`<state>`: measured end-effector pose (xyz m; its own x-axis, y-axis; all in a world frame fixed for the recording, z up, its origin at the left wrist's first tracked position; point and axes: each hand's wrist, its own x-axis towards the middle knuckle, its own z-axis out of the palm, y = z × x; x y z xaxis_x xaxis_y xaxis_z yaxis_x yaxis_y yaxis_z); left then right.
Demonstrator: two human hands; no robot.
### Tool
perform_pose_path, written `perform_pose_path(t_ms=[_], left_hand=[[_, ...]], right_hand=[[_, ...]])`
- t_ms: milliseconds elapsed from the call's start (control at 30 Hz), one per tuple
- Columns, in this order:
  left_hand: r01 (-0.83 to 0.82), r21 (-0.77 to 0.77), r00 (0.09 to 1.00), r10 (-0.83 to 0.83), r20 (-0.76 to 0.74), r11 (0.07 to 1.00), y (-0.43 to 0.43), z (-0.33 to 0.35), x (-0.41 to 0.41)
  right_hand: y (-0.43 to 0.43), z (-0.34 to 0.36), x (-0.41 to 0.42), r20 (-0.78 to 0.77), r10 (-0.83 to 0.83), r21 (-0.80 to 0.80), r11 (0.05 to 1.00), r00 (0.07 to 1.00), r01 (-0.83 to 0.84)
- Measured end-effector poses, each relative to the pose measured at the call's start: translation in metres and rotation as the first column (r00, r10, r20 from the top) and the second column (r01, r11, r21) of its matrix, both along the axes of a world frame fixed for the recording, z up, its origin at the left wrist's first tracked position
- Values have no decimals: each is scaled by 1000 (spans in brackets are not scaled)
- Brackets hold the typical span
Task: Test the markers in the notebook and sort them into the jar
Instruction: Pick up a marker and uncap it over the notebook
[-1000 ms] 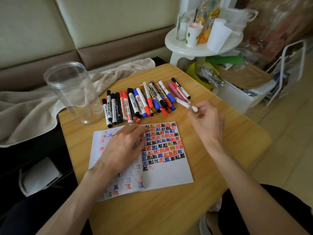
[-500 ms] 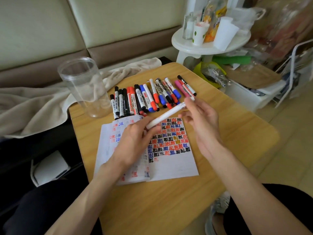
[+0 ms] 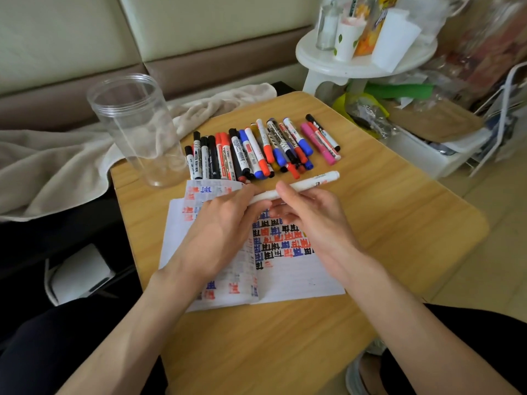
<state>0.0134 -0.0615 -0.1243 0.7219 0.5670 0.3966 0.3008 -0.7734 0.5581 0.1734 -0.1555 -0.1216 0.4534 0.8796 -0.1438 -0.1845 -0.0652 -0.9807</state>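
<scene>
Over notebook (image 3: 299,277), frame centre — white marker (image 3: 313,182) slants lower-left to upper-right; left hand (image 3: 219,223) grips low end, right hand (image 3: 313,220) pinches middle.

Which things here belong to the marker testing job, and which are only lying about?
Job: white marker, held by left hand and right hand; row of markers; notebook; clear jar.
Lying about: beige towel; white stool; paper cups.

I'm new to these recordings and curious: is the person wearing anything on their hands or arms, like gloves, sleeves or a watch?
No. The left hand and right hand are bare: no gloves, rings or watch in view. The left forearm and right forearm are uncovered too, with no sleeve showing before the picture's edge.
</scene>
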Motion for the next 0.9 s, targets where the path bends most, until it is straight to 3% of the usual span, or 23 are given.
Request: perform_pose_path(t_ms=[100, 433, 800, 900], left_hand=[[-18, 0, 1000, 18, -2, 1000, 0, -3, 0], [140, -322, 990, -140, 22, 936, 2, 1, -12], [275, -659, 959, -248, 136, 700, -1, 7, -15], [242, -638, 969, -215, 122, 731, -3, 9, -14]], right_hand=[[0, -1, -1, 23, -13, 38, 999, 1000, 12], [-9, -7, -5, 108, 42, 124, 991, 993, -55], [-20, -7, -6, 110, 43, 166, 984, 993, -61], [-19, -6, -5, 112, 41, 162, 985, 993, -59]])
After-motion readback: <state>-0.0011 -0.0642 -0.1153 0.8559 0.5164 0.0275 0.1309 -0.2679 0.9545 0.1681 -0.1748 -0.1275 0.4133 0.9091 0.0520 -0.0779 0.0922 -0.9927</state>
